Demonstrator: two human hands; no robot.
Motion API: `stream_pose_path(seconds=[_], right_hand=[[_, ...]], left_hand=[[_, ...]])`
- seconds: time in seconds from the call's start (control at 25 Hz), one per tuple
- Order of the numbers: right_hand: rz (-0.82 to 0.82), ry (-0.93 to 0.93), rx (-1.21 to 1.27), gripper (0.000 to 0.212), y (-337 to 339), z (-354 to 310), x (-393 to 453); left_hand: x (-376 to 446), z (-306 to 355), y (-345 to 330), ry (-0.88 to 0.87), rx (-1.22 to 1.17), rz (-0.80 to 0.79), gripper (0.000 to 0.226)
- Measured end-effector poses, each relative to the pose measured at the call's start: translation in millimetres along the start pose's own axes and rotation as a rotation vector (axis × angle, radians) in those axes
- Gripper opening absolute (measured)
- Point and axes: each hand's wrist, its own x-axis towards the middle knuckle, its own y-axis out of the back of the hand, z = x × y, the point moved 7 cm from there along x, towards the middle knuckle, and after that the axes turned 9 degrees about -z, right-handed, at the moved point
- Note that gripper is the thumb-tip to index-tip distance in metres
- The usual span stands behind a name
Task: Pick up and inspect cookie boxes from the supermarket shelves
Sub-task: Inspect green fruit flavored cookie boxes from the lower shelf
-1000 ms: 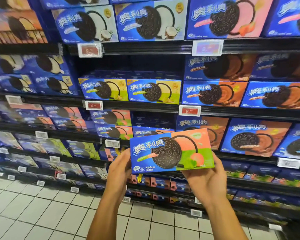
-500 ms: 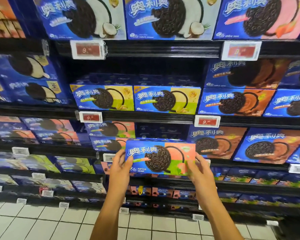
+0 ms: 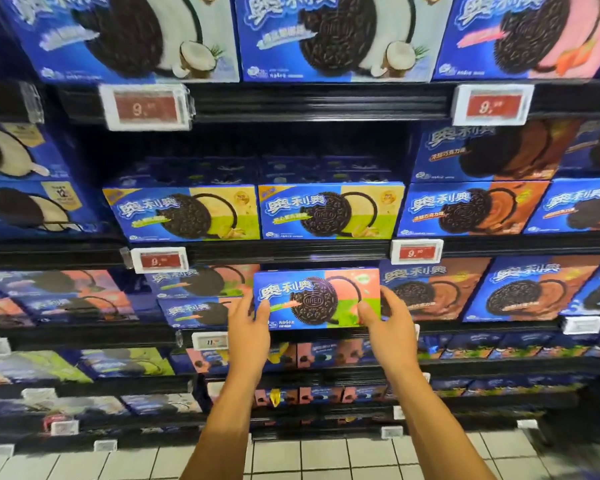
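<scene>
A blue cookie box (image 3: 317, 299) with a pink and green corner and a dark cookie on its front stands face-on at the front edge of the third shelf, in the gap between stacked boxes. My left hand (image 3: 248, 329) grips its left end, thumb on the front. My right hand (image 3: 388, 322) grips its right end the same way. Both forearms reach up from the bottom of the view.
Black shelves (image 3: 291, 252) hold rows of similar blue cookie boxes: yellow-green ones (image 3: 329, 211) just above, orange-brown ones (image 3: 433, 289) right beside, pink-green ones (image 3: 201, 296) to the left. Red price tags (image 3: 416, 251) clip to the shelf edges. White floor tiles (image 3: 326, 459) lie below.
Both hands have carried the box up and away from me, into the shelf gap. The camera has come closer to the shelves.
</scene>
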Motion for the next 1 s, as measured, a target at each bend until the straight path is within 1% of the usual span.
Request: stream_pose_path(seconds=[0.08, 0.28, 0.44, 0.56, 0.68, 0.84, 1.0], right_hand=[[0.055, -0.025, 0.015, 0.039, 0.9, 0.7, 9.6], [0.104, -0.003, 0.03, 0.025, 1.0, -5.9, 23.3], [0.131, -0.005, 0.023, 0.027, 4.8, -0.5, 26.8], [0.136, 0.023, 0.049, 0.025, 5.5, 0.2, 27.8], [0.148, 0.026, 0.059, 0.034, 3.0, 1.7, 31.9], [0.192, 0.05, 0.021, 0.036, 1.1, 1.5, 38.1], [0.188, 0.043, -0.03, 0.039, -2.7, 2.3, 43.4]], left_hand=[[4.5, 4.7, -2.4, 0.001, -0.014, 0.037, 0.032], [8.1, 4.5, -9.0, 0.054, -0.03, 0.076, 0.04], [5.7, 6.4, -15.4, 0.057, -0.025, 0.083, 0.037], [11.9, 9.0, -18.2, 0.025, 0.015, 0.07, 0.035], [19.4, 13.5, -19.0, 0.01, 0.06, 0.078, 0.032], [30.3, 11.1, -20.2, 0.056, 0.102, 0.094, 0.03], [40.2, 11.9, -20.9, 0.082, 0.214, 0.111, 0.016]])
